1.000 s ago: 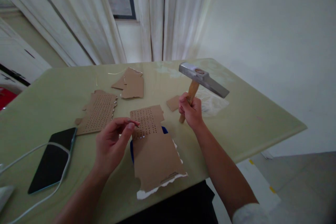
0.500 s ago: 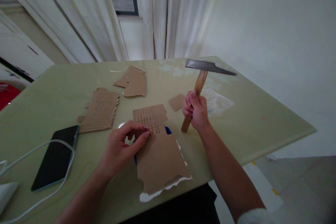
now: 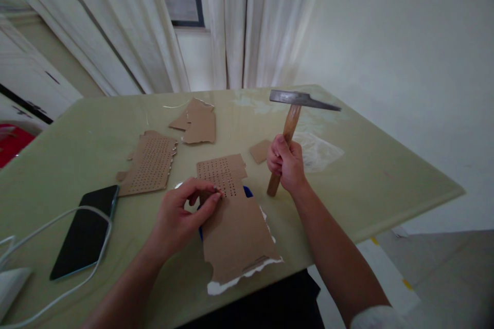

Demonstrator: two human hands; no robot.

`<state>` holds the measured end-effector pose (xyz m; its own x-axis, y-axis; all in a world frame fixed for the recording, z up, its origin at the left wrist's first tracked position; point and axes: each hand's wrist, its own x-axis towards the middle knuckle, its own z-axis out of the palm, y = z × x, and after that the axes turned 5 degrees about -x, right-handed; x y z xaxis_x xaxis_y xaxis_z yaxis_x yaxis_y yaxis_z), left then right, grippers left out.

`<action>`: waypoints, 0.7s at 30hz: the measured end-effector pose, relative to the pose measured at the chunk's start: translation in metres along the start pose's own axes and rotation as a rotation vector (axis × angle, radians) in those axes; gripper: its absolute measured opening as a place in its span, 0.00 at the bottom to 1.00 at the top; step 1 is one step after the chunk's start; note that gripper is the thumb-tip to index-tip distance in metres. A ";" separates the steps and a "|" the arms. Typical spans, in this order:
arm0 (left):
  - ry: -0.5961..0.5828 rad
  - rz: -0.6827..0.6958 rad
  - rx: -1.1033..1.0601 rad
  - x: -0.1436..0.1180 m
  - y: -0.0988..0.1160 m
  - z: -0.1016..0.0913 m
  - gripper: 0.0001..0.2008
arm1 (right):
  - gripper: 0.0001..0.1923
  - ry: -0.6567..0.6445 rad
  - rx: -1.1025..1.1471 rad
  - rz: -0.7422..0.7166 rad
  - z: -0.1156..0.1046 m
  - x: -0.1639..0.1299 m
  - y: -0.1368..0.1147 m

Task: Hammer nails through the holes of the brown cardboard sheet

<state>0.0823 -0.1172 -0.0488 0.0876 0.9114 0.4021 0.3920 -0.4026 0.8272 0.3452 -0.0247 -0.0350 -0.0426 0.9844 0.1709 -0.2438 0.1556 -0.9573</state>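
My right hand [image 3: 286,163] is wrapped around the wooden handle of a hammer [image 3: 297,98], its dark metal head raised above the table. A brown cardboard piece [image 3: 239,236] with rows of small holes at its far end lies in front of me, torn along its near edge. Over the cardboard's left side, my left hand [image 3: 189,211] pinches thumb and forefinger together near the last rows of holes. A tiny dark tip shows at those fingertips, too small to name. Something blue [image 3: 247,192] sticks out from beneath the cardboard.
Another perforated cardboard sheet [image 3: 150,163] lies at the left, near a dark-screened tablet [image 3: 85,231] crossed by a white cable [image 3: 104,244]. Torn cardboard scraps [image 3: 200,123], a small cardboard square [image 3: 260,151] and a clear plastic bag [image 3: 320,153] lie farther back on the green table [image 3: 378,180].
The hammer head has tipped slightly left and down in my right hand. My left hand keeps its pinch at the same spot on the cardboard. The whole view has shifted a little.
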 end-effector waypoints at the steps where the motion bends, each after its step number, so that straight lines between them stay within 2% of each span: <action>1: 0.000 0.005 0.003 0.000 0.000 0.000 0.02 | 0.39 -0.002 0.003 -0.003 0.000 0.000 0.000; 13: -0.006 0.101 0.016 0.000 0.005 0.002 0.03 | 0.31 -0.077 -0.008 -0.054 0.002 -0.004 0.008; 18: -0.016 0.053 0.008 0.001 -0.005 0.006 0.05 | 0.30 -0.091 -0.082 -0.084 0.009 -0.015 -0.004; 21: -0.056 -0.003 -0.022 0.004 -0.008 0.007 0.09 | 0.26 -0.133 -0.104 -0.076 0.010 -0.029 -0.020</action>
<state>0.0861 -0.1099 -0.0567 0.1378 0.9156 0.3778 0.3723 -0.4013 0.8369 0.3412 -0.0576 -0.0189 -0.1574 0.9510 0.2663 -0.1503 0.2435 -0.9582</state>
